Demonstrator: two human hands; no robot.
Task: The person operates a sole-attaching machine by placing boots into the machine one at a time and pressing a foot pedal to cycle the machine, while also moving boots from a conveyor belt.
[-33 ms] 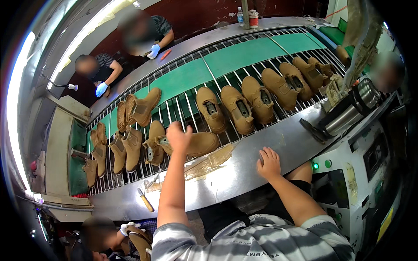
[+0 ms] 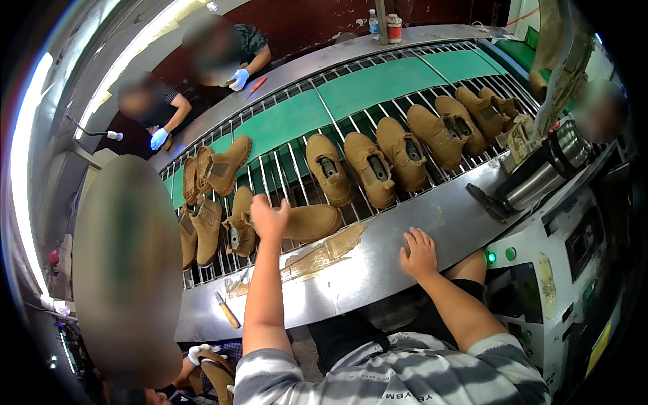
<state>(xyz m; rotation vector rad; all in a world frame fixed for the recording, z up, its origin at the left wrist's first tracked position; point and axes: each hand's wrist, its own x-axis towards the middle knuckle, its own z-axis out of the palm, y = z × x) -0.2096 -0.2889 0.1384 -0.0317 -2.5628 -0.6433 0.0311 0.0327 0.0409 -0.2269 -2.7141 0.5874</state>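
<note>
**Left hand at the lying shoe, right hand down on steel**

And here's the left hand (image 2: 268, 219), right over the ankle end of 1 tan shoe (image 2: 314, 223)! That shoe lies on its side across the near ends of the rack (image 2: 302, 182)'s metal bars, toe to the right, just behind the worktop (image 2: 381, 273). The thumb stands apart from the fingers, but whether they pinch the shoe I cannot tell from here.

Over to the right hand (image 2: 419, 254): nothing in it, palm down at the worktop's bare steel, fingers together and thumb out to the side.

Look at the line-up! To the right of the lying shoe stand 3 tan shoes (image 2: 368, 170), side by side, openings toward the worktop, with more of the same beyond. Just left of the left hand sits 1 more shoe, opening forward, then 2 boots (image 2: 205, 231) next to each other. Green sheeting (image 2: 364, 88) runs along the rack behind.

Down on the worktop, a tape patch (image 2: 325, 256) spreads below the lying shoe, and a knife (image 2: 229, 312) with a yellow handle rests near the left forearm. Far right, a steel flask (image 2: 540, 179) lies tilted, with a white machine (image 2: 543, 263) below, 1 green light glowing.
</note>
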